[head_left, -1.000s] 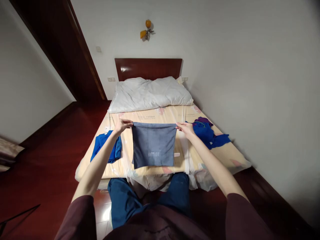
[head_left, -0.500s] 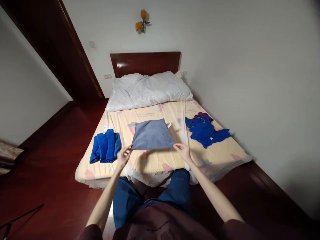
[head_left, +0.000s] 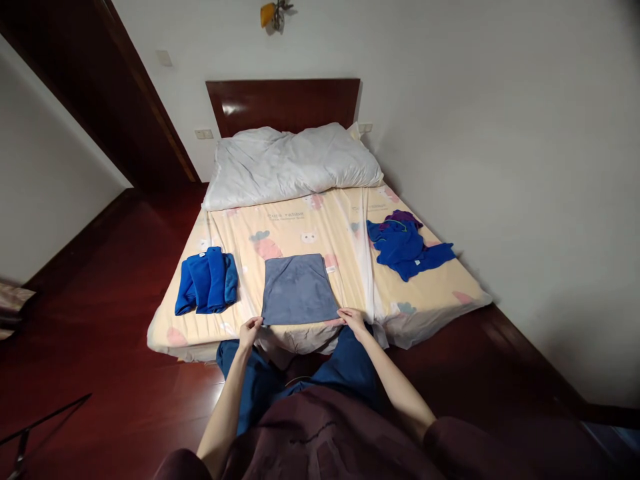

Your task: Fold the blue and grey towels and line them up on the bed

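A grey-blue cloth (head_left: 300,291) lies spread flat on the bed near its front edge, with a small white tag on its right side. My left hand (head_left: 249,331) pinches the cloth's near left corner. At the near right corner, my right hand (head_left: 353,321) holds the cloth between thumb and fingers. Folded blue cloths (head_left: 207,281) sit side by side to the left. On the right is a loose, crumpled pile of blue cloths (head_left: 407,248), with a purple cloth (head_left: 401,219) at its back.
The bed (head_left: 295,232) has a yellow patterned sheet under thin clear plastic. A white quilt (head_left: 293,163) lies across its far end, before a dark wooden headboard (head_left: 285,103). A thin black stand (head_left: 45,419) is on the floor at lower left.
The grey-blue cloth has come down flat onto the bed, nearer to me. Both hands have moved down and toward me, still holding its near corners. The view has tilted slightly downward.
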Demonstrator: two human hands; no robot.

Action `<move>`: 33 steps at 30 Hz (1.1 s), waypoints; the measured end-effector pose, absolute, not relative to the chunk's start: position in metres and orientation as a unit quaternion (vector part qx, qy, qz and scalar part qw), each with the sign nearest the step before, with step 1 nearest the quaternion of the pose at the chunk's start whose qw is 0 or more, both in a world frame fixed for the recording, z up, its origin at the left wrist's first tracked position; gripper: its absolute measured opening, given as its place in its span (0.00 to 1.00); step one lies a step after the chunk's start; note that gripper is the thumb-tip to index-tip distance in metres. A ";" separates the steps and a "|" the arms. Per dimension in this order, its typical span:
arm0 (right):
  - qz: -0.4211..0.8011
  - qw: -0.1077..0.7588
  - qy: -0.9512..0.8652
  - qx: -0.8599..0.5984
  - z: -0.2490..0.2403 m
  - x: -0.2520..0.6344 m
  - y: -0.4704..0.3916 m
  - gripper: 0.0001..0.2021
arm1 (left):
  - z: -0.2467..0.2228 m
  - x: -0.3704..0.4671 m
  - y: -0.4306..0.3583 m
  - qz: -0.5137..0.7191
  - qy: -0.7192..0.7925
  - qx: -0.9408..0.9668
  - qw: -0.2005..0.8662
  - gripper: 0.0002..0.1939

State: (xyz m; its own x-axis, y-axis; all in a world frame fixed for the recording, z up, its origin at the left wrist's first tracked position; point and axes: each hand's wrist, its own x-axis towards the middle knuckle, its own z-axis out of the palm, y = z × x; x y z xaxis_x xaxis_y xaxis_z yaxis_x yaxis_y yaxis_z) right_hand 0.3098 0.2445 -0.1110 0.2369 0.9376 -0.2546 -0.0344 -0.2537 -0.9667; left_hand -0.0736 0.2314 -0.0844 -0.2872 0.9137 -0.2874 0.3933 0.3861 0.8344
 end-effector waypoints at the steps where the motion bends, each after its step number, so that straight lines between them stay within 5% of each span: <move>1: 0.503 0.492 -0.360 -0.613 -0.112 0.311 0.243 0.23 | -0.085 -0.075 0.231 0.334 0.726 0.449 0.399 0.28; 11: 0.570 0.462 -0.317 -0.601 -0.127 0.327 0.221 0.21 | -0.113 -0.100 0.226 0.374 0.630 0.513 0.449 0.32; 21: 0.478 0.345 -0.477 -0.652 -0.124 0.331 0.224 0.13 | -0.119 -0.119 0.236 0.262 0.632 0.580 0.442 0.28; 26: 0.529 0.347 -0.452 -0.629 -0.117 0.326 0.258 0.19 | -0.113 -0.120 0.271 0.227 0.626 0.579 0.469 0.33; 33: 0.454 0.348 -0.482 -0.663 -0.113 0.302 0.353 0.14 | -0.103 -0.104 0.360 0.250 0.664 0.540 0.452 0.35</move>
